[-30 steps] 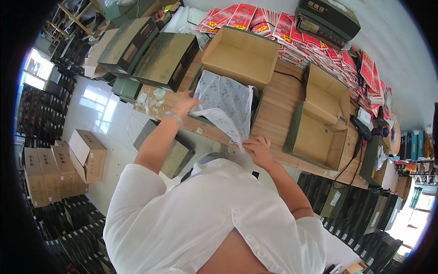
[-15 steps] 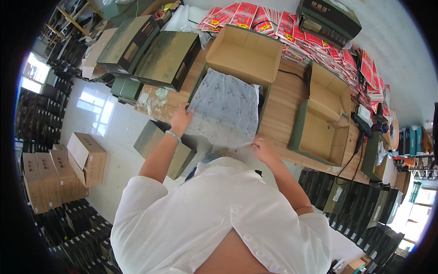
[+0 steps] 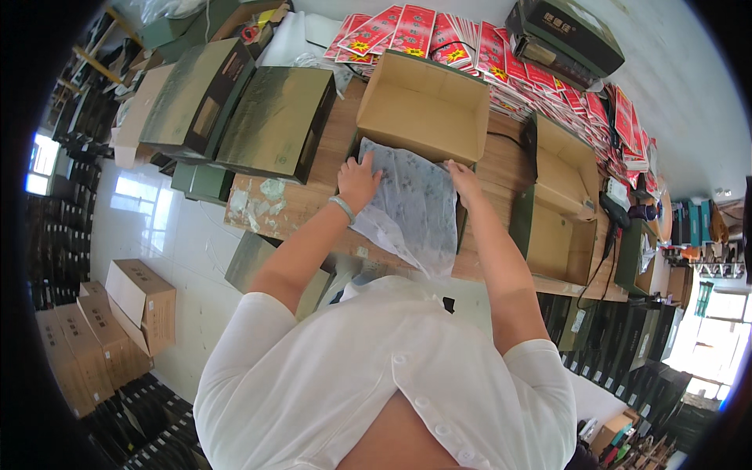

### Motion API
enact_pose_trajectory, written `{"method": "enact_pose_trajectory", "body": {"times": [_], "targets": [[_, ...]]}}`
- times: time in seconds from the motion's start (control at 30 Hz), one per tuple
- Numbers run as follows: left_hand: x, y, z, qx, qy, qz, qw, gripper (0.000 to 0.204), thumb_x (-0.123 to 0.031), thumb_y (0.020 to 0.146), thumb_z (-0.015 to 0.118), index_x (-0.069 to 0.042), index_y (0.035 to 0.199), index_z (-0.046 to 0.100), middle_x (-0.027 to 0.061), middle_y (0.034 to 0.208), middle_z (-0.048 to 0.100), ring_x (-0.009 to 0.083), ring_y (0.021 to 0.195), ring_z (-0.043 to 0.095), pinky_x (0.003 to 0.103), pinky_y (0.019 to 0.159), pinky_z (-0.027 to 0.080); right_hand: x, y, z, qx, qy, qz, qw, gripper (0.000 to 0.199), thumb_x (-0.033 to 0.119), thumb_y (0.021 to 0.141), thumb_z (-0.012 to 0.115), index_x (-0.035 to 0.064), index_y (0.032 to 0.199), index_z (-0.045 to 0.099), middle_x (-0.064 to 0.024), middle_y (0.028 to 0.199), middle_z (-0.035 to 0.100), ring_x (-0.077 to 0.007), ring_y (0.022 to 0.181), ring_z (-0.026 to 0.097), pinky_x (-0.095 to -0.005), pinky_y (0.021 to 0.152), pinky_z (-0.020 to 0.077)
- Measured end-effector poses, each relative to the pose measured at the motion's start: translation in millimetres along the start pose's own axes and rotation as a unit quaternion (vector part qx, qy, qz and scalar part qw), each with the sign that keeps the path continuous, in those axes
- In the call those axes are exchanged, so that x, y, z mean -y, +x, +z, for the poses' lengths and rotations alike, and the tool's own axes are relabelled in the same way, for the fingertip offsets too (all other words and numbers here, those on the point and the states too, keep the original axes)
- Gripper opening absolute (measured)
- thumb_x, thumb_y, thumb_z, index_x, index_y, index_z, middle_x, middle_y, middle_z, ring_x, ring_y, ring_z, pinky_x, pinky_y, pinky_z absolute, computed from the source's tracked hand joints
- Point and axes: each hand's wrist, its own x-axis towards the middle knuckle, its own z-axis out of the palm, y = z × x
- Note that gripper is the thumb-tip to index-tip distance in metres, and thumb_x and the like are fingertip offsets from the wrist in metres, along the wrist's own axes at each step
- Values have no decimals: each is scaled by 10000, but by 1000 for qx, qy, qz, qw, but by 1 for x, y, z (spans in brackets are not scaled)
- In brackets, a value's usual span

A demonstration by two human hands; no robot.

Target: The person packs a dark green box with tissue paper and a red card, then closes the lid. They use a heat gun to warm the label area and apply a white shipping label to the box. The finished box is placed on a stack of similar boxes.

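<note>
"Please begin from the person's side. What is nearest?"

"The near end of a thin white patterned sheet (image 3: 411, 204). It hangs loose over the front edge of the wooden table (image 3: 497, 168)."

"And the hands?"

"The left hand (image 3: 359, 184) lies at the upper left side of the sheet, its fingers a little bent and spread. The right hand (image 3: 464, 182) is at the upper right corner, its fingertips close to the rim. The two hands are apart, one at each side. Whether either of them pinches the sheet, I cannot tell."

"Where exactly is the sheet?"

"On the open box (image 3: 411, 133), across its mouth. What is below the sheet, I cannot see well."

"What is done, and what is left?"

"The box is opened, and its lid (image 3: 427, 90) stands tilted back behind it. The sheet is spread, but in my judgement not settled: its near end is not folded in, and the lid is not down."

"Is there room for moving?"

"To the right, a strip of table shows before the second open box (image 3: 560, 239). To the left, there is some table too, with torn scraps (image 3: 258, 205) on it, and behind this the closed boxes (image 3: 274, 117) stand near. At the back, behind the lid, red printed packets (image 3: 407, 31) are piled, so there the space is narrow."
</note>
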Motion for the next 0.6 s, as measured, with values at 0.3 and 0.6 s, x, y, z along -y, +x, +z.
{"method": "enact_pose_trajectory", "body": {"times": [0.3, 0.6], "targets": [[45, 13, 44, 26, -329, -52, 942, 436, -268, 938, 593, 81, 1193, 540, 289, 1211, 516, 445, 1125, 513, 465, 951, 450, -15, 19, -7, -71, 232, 65, 968, 350, 254, 988, 551, -42, 1155, 636, -114, 1096, 656, -222, 993, 602, -340, 872, 487], [44, -1, 12, 131, -58, 34, 989, 608, -232, 854, 714, 60, 1319, 453, 279, 1341, 405, 415, 1170, 494, 440, 993, 437, -16, 24, -17, -167, -73, -3, 983, 403, 229, 916, 640, -20, 1225, 575, -164, 1213, 582, -272, 1085, 555, -352, 872, 465]]}}
